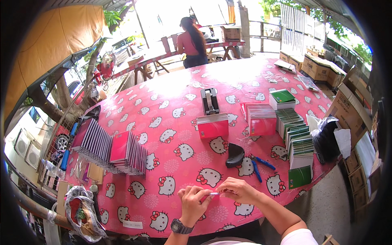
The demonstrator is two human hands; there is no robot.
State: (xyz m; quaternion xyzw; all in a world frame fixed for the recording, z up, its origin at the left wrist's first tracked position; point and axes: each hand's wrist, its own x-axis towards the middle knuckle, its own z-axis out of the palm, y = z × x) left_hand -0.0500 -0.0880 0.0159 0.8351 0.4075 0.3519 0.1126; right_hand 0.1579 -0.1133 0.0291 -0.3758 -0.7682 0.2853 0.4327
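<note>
My left hand [194, 202], with a dark watch on its wrist, pinches a small, thin, whitish strip [214, 193] over the near part of the table. My right hand [236, 189] is closed at the strip's other end, its fingertips pressed together; the strip is too small to name. Just beyond the right hand lie blue-handled pliers [262, 165] and a black curved object [234, 155]. Farther off, a black tape dispenser [210, 101] stands behind a stack of red notebooks [212, 125].
Spiral-bound notebooks [94, 143] and red-covered ones [128, 153] stand in stacks at left. More red notebooks [261, 119] and a long row of green ones [300, 177] are at right. Cardboard boxes [349, 104] line the right side. Another person [192, 45] is at a far table.
</note>
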